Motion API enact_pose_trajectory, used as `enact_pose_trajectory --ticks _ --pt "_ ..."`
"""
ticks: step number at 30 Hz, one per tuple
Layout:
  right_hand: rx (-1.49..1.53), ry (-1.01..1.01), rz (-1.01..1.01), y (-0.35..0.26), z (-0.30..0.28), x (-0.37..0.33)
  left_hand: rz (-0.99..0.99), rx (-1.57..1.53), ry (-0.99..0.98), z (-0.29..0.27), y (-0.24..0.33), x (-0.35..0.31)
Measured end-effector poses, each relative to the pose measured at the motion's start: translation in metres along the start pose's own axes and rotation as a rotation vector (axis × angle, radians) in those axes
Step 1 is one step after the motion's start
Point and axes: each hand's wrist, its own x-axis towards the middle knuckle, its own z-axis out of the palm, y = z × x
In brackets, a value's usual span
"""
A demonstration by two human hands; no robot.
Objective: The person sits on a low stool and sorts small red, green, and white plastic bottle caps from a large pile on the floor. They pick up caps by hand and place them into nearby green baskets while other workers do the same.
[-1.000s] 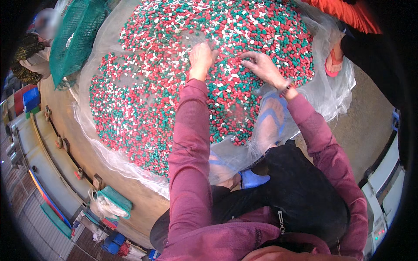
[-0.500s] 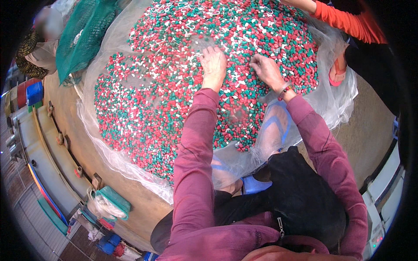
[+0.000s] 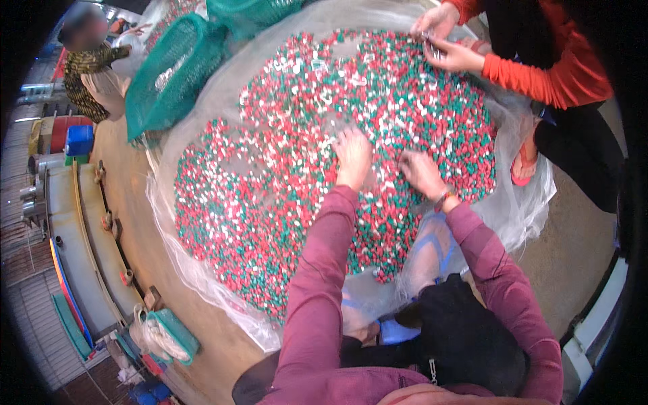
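A wide heap of small red, green and white pieces (image 3: 290, 223), plastic-looking, lies spread on a sheer white mesh sheet (image 3: 226, 300). Over the middle of the heap, my left hand (image 3: 355, 156) reaches down with its fingers slightly apart, touching the pieces. To its right is my right hand (image 3: 422, 174), wearing a bracelet, its fingers curled together low over the heap; whatever they may hold is hidden. Thin white looped bits (image 3: 358, 79) lie among the pieces beyond my hands. Motion blurs the small pieces.
At the upper right a co-worker in orange sleeves holds both hands (image 3: 449, 47) together over the heap. Green mesh nets (image 3: 169, 81) lie at the upper left, near another seated person (image 3: 91, 64). A green basket (image 3: 172, 334) stands on the floor (image 3: 128, 202), beside a long metal trough (image 3: 74, 250).
The view has shifted, so the heap and my hands appear lower and further right. The co-worker's two hands now show together over the heap's far right. My hands stay over the pieces.
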Motion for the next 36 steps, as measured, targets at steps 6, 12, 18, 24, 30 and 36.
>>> enact_pose_trajectory --ticks 6,12,18,24,30,36 --pt "-0.019 -0.001 -0.06 -0.008 0.001 -0.009 -0.074 -0.538 0.169 -0.032 -0.026 -0.01" --pt "-0.335 -0.124 -0.12 -0.009 0.008 -0.002 -0.09 -0.38 0.208 -0.064 -0.105 -0.004" --pt "-0.282 -0.085 -0.049 -0.01 0.009 -0.007 0.157 -0.435 -0.128 -0.032 -0.11 -0.014" --pt "-0.28 -0.167 0.072 -0.009 -0.004 -0.005 -0.207 -0.127 -0.25 -0.059 -0.159 -0.023" --pt "-0.172 -0.215 0.145 -0.013 -0.012 -0.002 0.199 -0.255 0.008 -0.055 -0.124 -0.015" --pt "0.311 -0.073 0.055 -0.015 -0.027 -0.013 0.27 0.021 -0.129 -0.034 -0.1 0.001"
